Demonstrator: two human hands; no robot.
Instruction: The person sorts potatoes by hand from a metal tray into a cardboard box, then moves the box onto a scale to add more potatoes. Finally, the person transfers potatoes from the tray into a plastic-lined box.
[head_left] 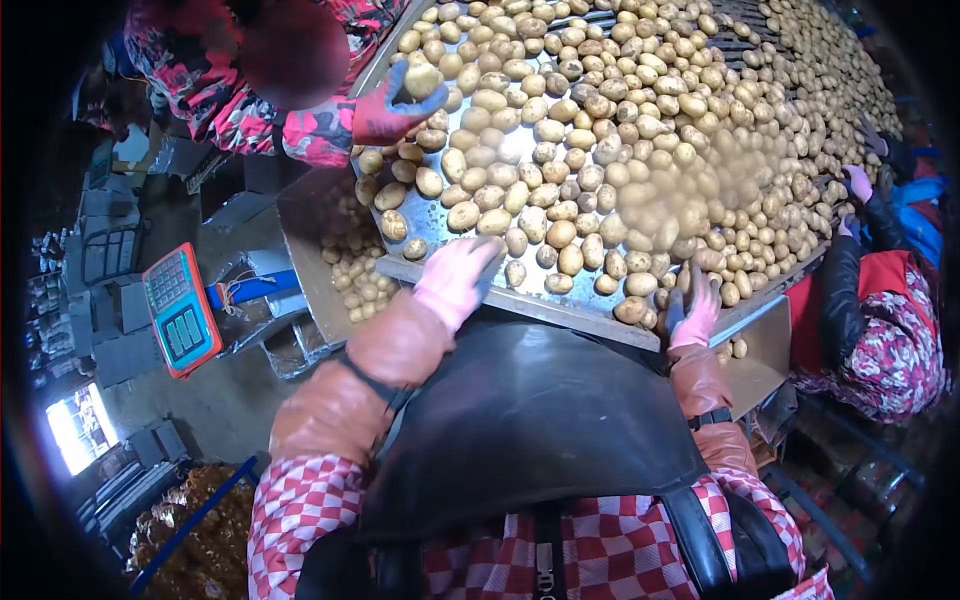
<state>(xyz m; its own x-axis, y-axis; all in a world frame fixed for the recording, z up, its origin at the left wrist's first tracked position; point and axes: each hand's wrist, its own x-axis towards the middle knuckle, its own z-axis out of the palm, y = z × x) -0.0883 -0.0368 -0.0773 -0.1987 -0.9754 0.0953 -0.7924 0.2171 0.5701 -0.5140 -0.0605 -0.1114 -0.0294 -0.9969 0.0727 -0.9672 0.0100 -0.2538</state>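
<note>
My left hand (461, 277), in a pink glove with grey fingers, rests over the near edge of a metal sorting table (443, 214). Its fingers lie stretched out beside several potatoes (492, 222), with nothing visible in its grip. At the table's near right corner, my right hand (694, 310) wears a matching glove. Its fingers and thumb are apart, close to a potato (634, 310) on their left and others just beyond. The undersides of both hands are hidden.
A co-worker's gloved hand (397, 108) holds a potato at the far left. Another person (870, 300) works at right. Cardboard boxes with potatoes stand below the left (307, 235) and right (765, 350) edges. A scale (181, 308) stands at left.
</note>
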